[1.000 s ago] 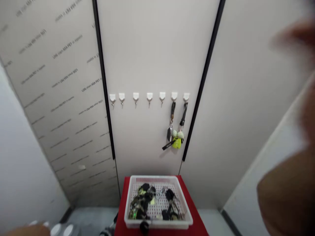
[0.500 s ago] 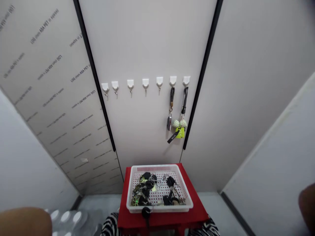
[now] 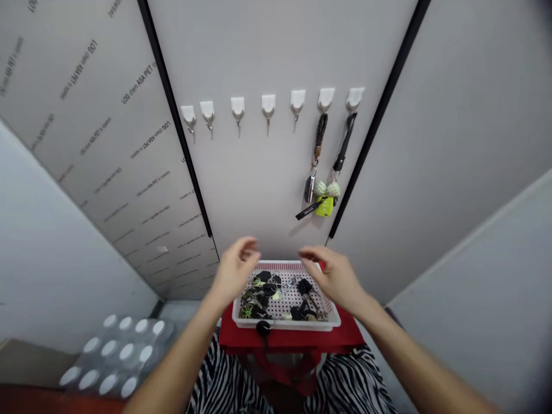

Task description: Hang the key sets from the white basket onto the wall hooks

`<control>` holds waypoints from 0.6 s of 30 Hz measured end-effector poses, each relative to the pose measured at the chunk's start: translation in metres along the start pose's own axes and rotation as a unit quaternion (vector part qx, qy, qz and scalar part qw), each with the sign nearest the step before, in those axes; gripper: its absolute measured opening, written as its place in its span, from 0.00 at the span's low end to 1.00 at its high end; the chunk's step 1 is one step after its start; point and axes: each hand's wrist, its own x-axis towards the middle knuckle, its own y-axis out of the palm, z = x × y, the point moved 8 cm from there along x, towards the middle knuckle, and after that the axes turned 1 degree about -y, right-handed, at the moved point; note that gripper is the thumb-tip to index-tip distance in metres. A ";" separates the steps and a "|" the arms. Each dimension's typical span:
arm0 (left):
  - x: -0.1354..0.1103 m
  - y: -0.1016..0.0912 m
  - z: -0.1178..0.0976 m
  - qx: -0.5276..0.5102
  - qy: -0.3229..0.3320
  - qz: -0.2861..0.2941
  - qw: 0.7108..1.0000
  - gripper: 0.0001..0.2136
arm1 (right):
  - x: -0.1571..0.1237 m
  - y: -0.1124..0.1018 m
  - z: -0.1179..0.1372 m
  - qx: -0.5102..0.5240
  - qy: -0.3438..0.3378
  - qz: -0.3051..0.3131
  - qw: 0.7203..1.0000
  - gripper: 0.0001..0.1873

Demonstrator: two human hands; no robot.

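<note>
A white perforated basket [image 3: 328, 324] full of keys and key fobs [image 3: 276, 299] rests on a red stool [image 3: 284, 339] against the wall. My left hand [image 3: 235, 271] hovers over the basket's left side, fingers loosely curved and apart, holding nothing. My right hand [image 3: 334, 276] hovers over the right side, fingers also apart and empty. On the wall above runs a row of white hooks [image 3: 268, 104]. The two rightmost hooks carry key sets: a braided strap with a fob [image 3: 317, 155] and a black strap with a yellow-green charm [image 3: 330, 192].
A shrink-wrapped pack of bottles [image 3: 116, 356] lies on the floor at the lower left. Zebra-striped fabric [image 3: 345, 385] shows beneath the stool. Black vertical strips [image 3: 176, 126] divide the wall panels. A pale panel [image 3: 474, 299] slants in at the right.
Both my hands have come in from the frame edges to hover over the basket. The view has tilted down and moved closer, so hooks sit higher in frame.
</note>
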 end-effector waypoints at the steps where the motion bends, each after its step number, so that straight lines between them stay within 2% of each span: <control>1: -0.004 0.017 0.011 0.043 -0.008 0.037 0.998 0.11 | -0.004 0.019 -0.007 -0.009 0.010 0.043 0.999 0.09; 4: -0.018 0.060 0.048 0.188 -0.028 0.122 0.974 0.10 | -0.017 0.072 -0.032 -0.026 0.057 0.148 0.987 0.11; 6: -0.023 0.073 0.066 0.255 -0.029 0.142 0.956 0.11 | -0.023 0.098 -0.043 -0.054 0.068 0.199 0.976 0.13; 8: -0.026 0.079 0.074 0.288 -0.022 0.159 0.944 0.12 | -0.028 0.114 -0.047 -0.100 0.058 0.242 0.963 0.15; 11: -0.026 0.081 0.075 0.289 -0.015 0.177 0.941 0.11 | -0.033 0.124 -0.044 -0.156 0.041 0.279 0.946 0.17; 14: -0.028 0.080 0.072 0.259 -0.024 0.176 0.949 0.12 | -0.036 0.121 -0.041 -0.177 0.048 0.284 0.941 0.16; 18: -0.025 0.085 0.084 0.252 -0.064 0.173 0.950 0.14 | -0.035 0.116 -0.051 -0.172 0.081 0.286 0.939 0.15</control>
